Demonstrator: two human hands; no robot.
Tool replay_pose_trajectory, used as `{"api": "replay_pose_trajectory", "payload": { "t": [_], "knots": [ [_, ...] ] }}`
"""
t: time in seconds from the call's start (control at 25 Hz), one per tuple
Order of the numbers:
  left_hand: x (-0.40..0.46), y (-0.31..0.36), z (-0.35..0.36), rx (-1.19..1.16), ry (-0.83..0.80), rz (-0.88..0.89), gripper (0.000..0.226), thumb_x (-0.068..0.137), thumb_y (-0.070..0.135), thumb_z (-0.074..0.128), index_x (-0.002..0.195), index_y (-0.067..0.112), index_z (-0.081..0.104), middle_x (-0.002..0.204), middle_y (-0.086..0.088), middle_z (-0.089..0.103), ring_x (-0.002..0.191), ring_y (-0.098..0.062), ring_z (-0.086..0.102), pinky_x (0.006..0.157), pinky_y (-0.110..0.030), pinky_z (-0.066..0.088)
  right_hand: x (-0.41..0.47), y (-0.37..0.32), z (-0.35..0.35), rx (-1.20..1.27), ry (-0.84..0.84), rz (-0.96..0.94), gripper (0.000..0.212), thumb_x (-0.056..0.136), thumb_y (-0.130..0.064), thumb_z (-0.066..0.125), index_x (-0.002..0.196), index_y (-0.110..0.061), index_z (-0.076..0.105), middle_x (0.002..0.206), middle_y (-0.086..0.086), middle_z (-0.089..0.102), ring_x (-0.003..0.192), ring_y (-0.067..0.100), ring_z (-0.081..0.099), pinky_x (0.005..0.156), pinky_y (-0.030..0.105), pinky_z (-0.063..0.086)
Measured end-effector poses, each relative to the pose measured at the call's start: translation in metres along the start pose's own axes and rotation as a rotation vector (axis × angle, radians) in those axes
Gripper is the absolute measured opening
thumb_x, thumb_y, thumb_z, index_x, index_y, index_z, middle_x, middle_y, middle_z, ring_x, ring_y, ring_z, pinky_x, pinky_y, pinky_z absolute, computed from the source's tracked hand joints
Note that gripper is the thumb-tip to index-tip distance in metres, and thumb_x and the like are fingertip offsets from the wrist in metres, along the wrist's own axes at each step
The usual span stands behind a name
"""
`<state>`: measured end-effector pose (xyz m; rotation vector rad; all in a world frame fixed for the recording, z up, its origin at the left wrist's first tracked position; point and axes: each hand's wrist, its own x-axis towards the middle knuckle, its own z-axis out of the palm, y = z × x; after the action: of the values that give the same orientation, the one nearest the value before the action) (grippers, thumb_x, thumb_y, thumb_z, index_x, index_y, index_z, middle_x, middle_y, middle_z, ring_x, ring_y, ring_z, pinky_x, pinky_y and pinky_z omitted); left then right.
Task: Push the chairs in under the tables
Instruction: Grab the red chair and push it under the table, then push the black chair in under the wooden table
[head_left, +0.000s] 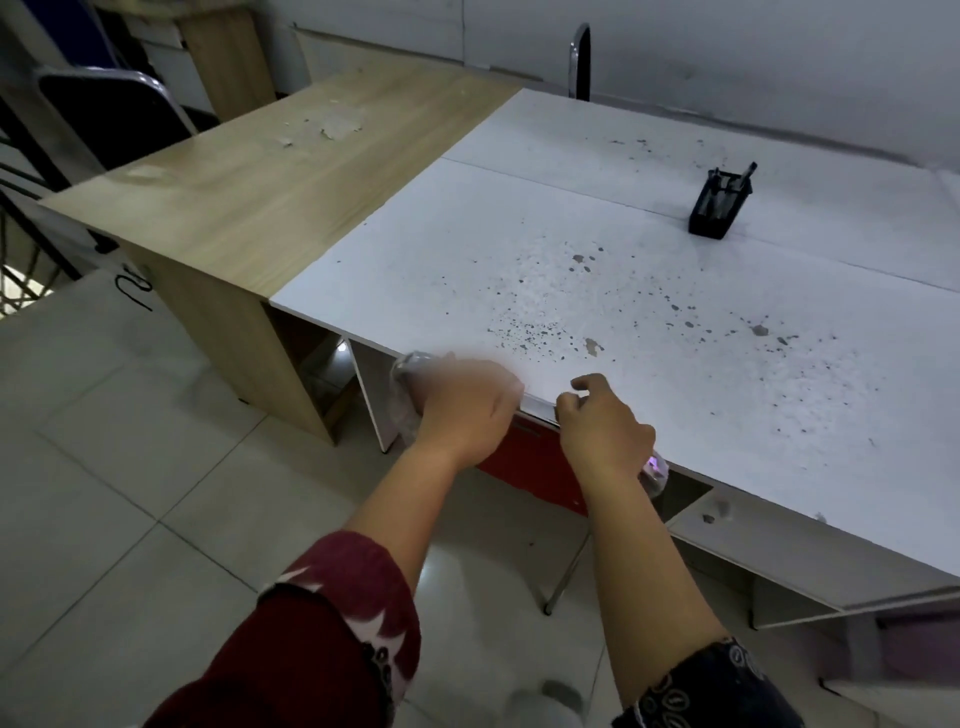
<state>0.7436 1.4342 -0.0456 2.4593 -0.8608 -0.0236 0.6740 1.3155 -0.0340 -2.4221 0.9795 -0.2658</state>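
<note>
Currently both hands sit on the red chair (535, 470) back at the white desk (649, 312) edge. Left hand (465, 410) grip wrapped around the frame; right hand (605, 431) grip curled over it. Chair mostly under desk.

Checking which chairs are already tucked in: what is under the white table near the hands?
Under the white table a red chair shows below both hands, left hand and right hand, with one metal leg visible. The tabletop covers its seat.
</note>
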Motion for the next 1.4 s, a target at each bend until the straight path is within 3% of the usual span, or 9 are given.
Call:
{"api": "replay_pose_trajectory", "payload": {
  "t": [0.08, 0.12, 0.2, 0.24, 0.36, 0.44, 0.52, 0.96, 1.4],
  "knots": [
    [0.004, 0.006, -0.004, 0.027, 0.008, -0.041, 0.031, 0.095, 0.030, 0.040, 0.086, 0.017, 0.066, 0.096, -0.004, 0.068, 0.101, -0.023, 0.052, 0.103, -0.036, 0.025, 0.005, -0.014, 0.001, -0.011, -0.032, -0.029, 0.039, 0.086, -0.011, 0.042, 0.124, -0.021, 0.045, 0.094, 0.004, 0.068, 0.087, 0.026, 0.059, 0.079, 0.035, 0.029],
    [0.010, 0.006, -0.008, 0.036, 0.008, -0.077, 0.033, 0.092, 0.030, 0.042, 0.073, 0.016, 0.064, 0.081, -0.007, 0.067, 0.089, -0.026, 0.055, 0.087, -0.036, 0.037, 0.010, -0.025, 0.004, -0.016, -0.045, -0.055, 0.046, 0.084, -0.008, 0.044, 0.128, -0.022, 0.041, 0.104, 0.004, 0.066, 0.095, 0.026, 0.058, 0.082, 0.035, 0.030],
    [0.029, 0.000, -0.022, -0.006, -0.036, -0.160, 0.038, 0.088, 0.029, 0.044, 0.053, 0.016, 0.049, 0.058, -0.002, 0.056, 0.068, -0.026, 0.053, 0.055, -0.029, 0.033, 0.025, -0.048, 0.013, -0.002, -0.071, -0.089, 0.052, 0.082, -0.008, 0.049, 0.130, -0.025, 0.039, 0.117, 0.004, 0.061, 0.105, 0.025, 0.055, 0.086, 0.037, 0.033],
    [0.041, -0.009, -0.032, -0.062, -0.065, -0.189, 0.039, 0.087, 0.029, 0.043, 0.051, 0.017, 0.045, 0.054, 0.001, 0.051, 0.063, -0.024, 0.051, 0.051, -0.027, 0.029, 0.035, -0.061, 0.019, 0.013, -0.080, -0.102, 0.052, 0.082, -0.010, 0.050, 0.131, -0.026, 0.038, 0.121, 0.004, 0.059, 0.108, 0.025, 0.054, 0.088, 0.037, 0.034],
    [0.078, -0.067, -0.066, -0.168, -0.075, -0.247, 0.024, 0.090, 0.033, 0.042, 0.080, 0.024, 0.062, 0.084, 0.006, 0.066, 0.083, -0.020, 0.058, 0.065, -0.028, 0.041, 0.070, -0.116, 0.050, 0.028, -0.083, -0.144, 0.047, 0.086, -0.018, 0.050, 0.131, -0.025, 0.038, 0.127, 0.004, 0.055, 0.110, 0.025, 0.052, 0.092, 0.039, 0.035],
    [0.096, -0.116, -0.089, -0.115, -0.055, -0.275, 0.028, 0.092, 0.036, 0.042, 0.113, 0.026, 0.057, 0.114, 0.006, 0.064, 0.105, -0.018, 0.056, 0.082, -0.033, 0.044, 0.092, -0.159, 0.073, 0.034, -0.106, -0.154, 0.045, 0.088, -0.022, 0.050, 0.132, -0.026, 0.038, 0.131, 0.005, 0.053, 0.113, 0.026, 0.052, 0.096, 0.040, 0.034],
    [0.112, -0.167, -0.113, -0.082, -0.032, -0.325, 0.035, 0.092, 0.036, 0.043, 0.126, 0.026, 0.047, 0.125, 0.003, 0.059, 0.112, -0.020, 0.053, 0.090, -0.036, 0.042, 0.111, -0.204, 0.097, 0.060, -0.151, -0.164, 0.045, 0.089, -0.025, 0.050, 0.132, -0.026, 0.038, 0.134, 0.006, 0.050, 0.116, 0.027, 0.050, 0.100, 0.042, 0.034],
    [0.187, -0.422, -0.227, -0.161, 0.079, -0.588, 0.036, 0.092, 0.028, 0.048, 0.127, 0.019, 0.048, 0.127, -0.004, 0.057, 0.110, -0.026, 0.053, 0.101, -0.043, 0.036, 0.165, -0.443, 0.251, 0.130, -0.333, -0.357, 0.045, 0.087, -0.025, 0.051, 0.131, -0.024, 0.040, 0.137, 0.009, 0.044, 0.122, 0.028, 0.042, 0.105, 0.046, 0.031],
    [0.272, -0.684, -0.367, -0.017, 0.120, -0.438, 0.040, 0.088, 0.037, 0.050, 0.124, 0.021, 0.050, 0.122, -0.002, 0.061, 0.115, -0.023, 0.050, 0.103, -0.041, 0.029, 0.195, -0.702, 0.408, 0.142, -0.223, -0.340, 0.042, 0.087, -0.032, 0.052, 0.128, -0.025, 0.045, 0.137, 0.005, 0.046, 0.125, 0.026, 0.041, 0.108, 0.047, 0.024]
  ]
}}
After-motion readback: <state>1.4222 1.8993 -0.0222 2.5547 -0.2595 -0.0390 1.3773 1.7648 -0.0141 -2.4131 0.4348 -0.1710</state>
